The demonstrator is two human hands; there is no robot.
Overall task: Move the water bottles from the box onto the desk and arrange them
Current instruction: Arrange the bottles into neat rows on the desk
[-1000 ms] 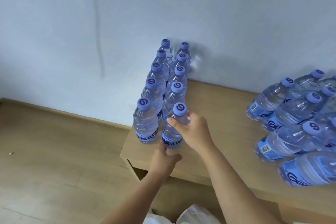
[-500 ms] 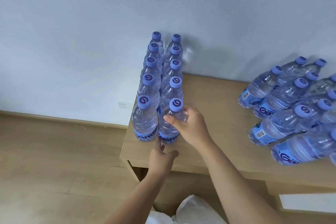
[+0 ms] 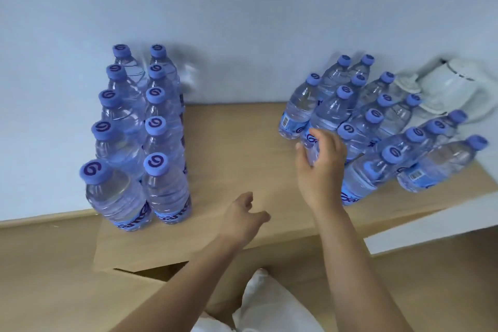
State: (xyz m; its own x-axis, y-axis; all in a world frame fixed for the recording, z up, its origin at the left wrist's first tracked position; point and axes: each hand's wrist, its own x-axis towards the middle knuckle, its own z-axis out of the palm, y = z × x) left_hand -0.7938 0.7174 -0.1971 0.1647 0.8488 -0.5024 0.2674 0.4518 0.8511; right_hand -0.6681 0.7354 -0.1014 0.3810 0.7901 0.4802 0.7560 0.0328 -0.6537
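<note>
Right hand (image 3: 320, 167) curled around a clear plastic water bottle (image 3: 327, 116) with a blue cap, upright on the light wooden desk (image 3: 237, 143) (front of the right-hand cluster). Left hand (image 3: 242, 217) open, fingers relaxed, holding nothing.

A light wooden desk (image 3: 237, 148) is standing against a pale wall, its front edge running across the lower part of the view. At the desk's left end, ten water bottles (image 3: 164, 127) are standing upright in two tight rows of five, reaching from the front edge back to the wall, each bottle touching its neighbours. At the right end, a larger cluster of bottles (image 3: 388, 129) is standing packed together in loose order. A bare strip of desktop is lying between the two groups, keeping them well apart. Behind the right cluster, a white cloth bundle (image 3: 452, 89) is sitting on the desk against the wall.
</note>
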